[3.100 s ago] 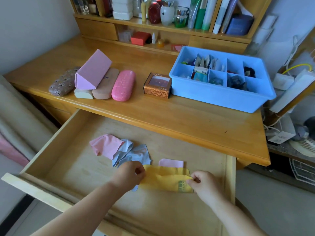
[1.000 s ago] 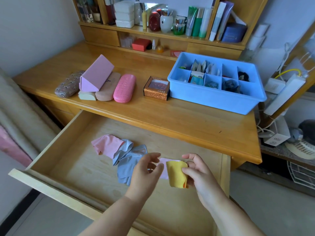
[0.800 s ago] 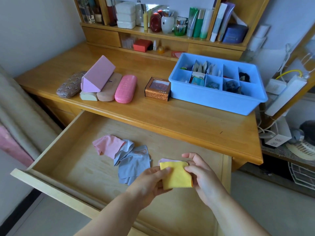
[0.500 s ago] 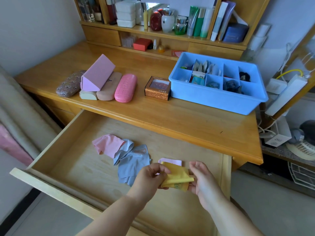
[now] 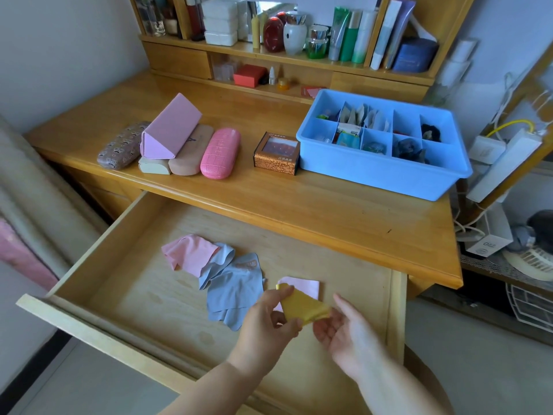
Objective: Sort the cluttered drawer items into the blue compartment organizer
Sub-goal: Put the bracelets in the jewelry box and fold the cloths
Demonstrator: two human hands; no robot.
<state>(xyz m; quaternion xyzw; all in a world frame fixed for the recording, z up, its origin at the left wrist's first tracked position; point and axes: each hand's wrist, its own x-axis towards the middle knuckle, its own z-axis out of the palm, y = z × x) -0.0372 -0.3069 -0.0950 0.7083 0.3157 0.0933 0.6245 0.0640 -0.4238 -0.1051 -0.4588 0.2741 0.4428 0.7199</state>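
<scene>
Above the open wooden drawer my left hand pinches a folded yellow cloth between thumb and fingers. My right hand lies palm up just under the cloth's right corner, fingers relaxed and touching it. On the drawer floor lie a pink cloth, a crumpled light blue cloth and a small folded pale pink cloth. The blue compartment organizer stands on the desk at the right, with small items in several compartments.
On the desk sit several glasses cases: a patterned brown one, a pink triangular one, a beige one, a pink textured one. A small brown box stands by the organizer. Shelves with bottles rise behind.
The yellow cloth went from spread flat in the drawer to folded small and lifted. My left hand now pinches it while my right hand has opened beneath it.
</scene>
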